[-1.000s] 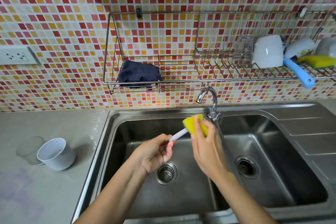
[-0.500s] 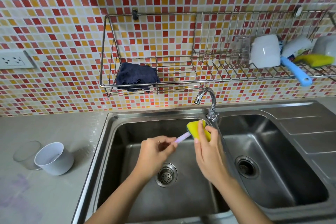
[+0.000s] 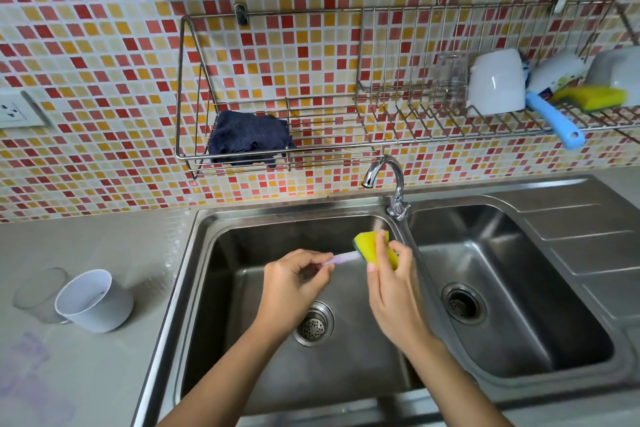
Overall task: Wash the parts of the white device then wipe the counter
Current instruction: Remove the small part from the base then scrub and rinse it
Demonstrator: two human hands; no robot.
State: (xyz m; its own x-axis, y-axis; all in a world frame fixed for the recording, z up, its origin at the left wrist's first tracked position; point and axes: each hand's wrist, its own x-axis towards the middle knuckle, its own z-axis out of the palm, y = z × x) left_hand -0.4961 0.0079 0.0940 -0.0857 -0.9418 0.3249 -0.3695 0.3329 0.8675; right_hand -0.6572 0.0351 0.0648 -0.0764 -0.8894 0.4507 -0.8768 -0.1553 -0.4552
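1. Our left hand pinches a thin white part over the left sink basin.
2. Our right hand clasps a yellow sponge around the part's far end.
3. A white cup lies tilted on the counter.

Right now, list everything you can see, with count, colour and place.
Sink: one, steel, double, in counter.
Tap: one, chrome, sink's back edge.
Rack: one, wire, on wall.
Cloth: one, dark blue, rack left.
Glass: one, clear, rack.
Dishes: three, white, rack right.
Tool: one, blue handle, rack right.
Spare sponge: one, yellow, rack right.
Socket: one, white, wall left.
Cup: one, white, counter left.
Clear cup: one, beside cup.
Sponge: one, yellow, over sink.
Stick: one, white, over sink.
Left hand: pinches stick.
Right hand: grips sponge.
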